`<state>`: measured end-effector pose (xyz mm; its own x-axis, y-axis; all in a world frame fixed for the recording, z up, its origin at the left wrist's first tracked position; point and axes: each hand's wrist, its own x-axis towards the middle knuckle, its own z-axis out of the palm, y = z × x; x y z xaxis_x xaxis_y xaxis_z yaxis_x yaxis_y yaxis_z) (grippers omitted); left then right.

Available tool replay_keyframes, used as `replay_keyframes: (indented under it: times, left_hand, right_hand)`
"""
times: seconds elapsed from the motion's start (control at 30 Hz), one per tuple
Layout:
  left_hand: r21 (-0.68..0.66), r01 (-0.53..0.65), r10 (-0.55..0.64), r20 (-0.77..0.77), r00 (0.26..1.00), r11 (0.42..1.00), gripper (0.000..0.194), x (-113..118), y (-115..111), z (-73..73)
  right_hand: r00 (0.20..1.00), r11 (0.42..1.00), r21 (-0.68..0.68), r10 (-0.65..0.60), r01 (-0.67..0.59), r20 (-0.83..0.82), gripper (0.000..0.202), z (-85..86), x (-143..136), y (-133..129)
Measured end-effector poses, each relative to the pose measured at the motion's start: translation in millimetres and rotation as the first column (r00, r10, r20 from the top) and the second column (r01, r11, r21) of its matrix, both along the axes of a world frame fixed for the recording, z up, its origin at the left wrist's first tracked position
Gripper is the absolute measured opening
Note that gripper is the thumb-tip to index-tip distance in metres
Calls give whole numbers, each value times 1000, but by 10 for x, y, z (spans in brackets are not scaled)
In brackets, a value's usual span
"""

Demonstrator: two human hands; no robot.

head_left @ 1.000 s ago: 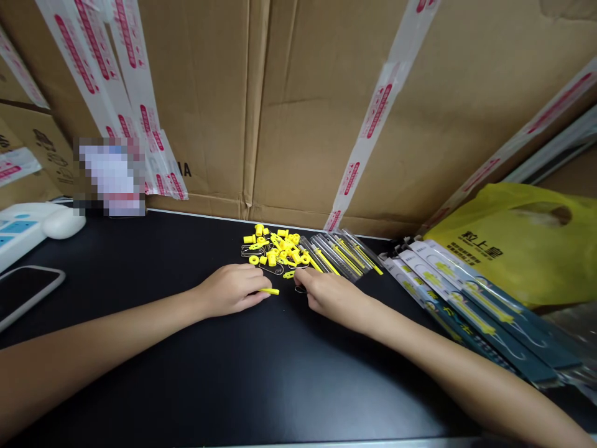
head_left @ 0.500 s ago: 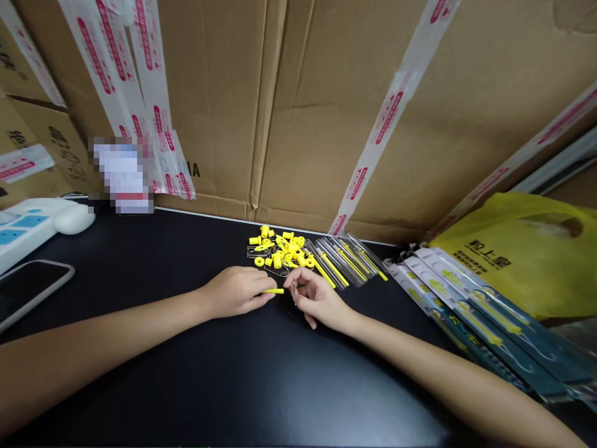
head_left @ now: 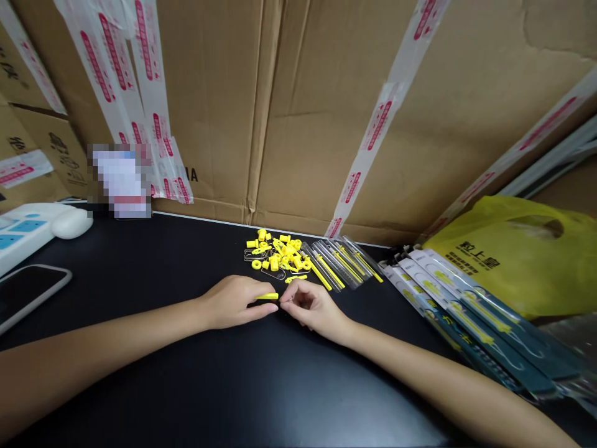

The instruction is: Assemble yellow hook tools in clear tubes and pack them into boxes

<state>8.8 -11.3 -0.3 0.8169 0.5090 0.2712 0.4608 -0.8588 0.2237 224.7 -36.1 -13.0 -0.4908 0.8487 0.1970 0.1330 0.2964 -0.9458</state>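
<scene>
My left hand [head_left: 237, 302] is closed around a slim yellow plastic stick [head_left: 268, 297], whose end points right out of the fingers. Right beside that end, my right hand [head_left: 314, 308] pinches a small thin metal piece [head_left: 289, 300], mostly hidden by the fingertips. Behind both hands lies a pile of small yellow plastic parts [head_left: 275, 261], among them rings, caps and clips, mixed with bent wire pieces [head_left: 275, 274]. Several clear tubes with yellow sticks [head_left: 342, 261] lie to the right of the pile.
Packaged items on printed cards [head_left: 461, 311] and a yellow plastic bag [head_left: 508, 261] are at the right. A phone [head_left: 32, 292] and a white power strip [head_left: 28, 230] sit at the left. Taped cardboard [head_left: 209, 106] stands along the back edge of the black table [head_left: 261, 386].
The right hand's fingers have closed into a pinch and come nearer the stick's end. A yellow clip now shows between the pile and the right hand. The view has shifted slightly.
</scene>
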Motion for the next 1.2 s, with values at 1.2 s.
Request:
replay_keyframes:
  times: [1.2]
  left_hand:
    - [237,-63,59,26,998,969,25,57,-110,21]
  right_hand:
    - [912,896,443,-147,-42,383,18,56,27,-102]
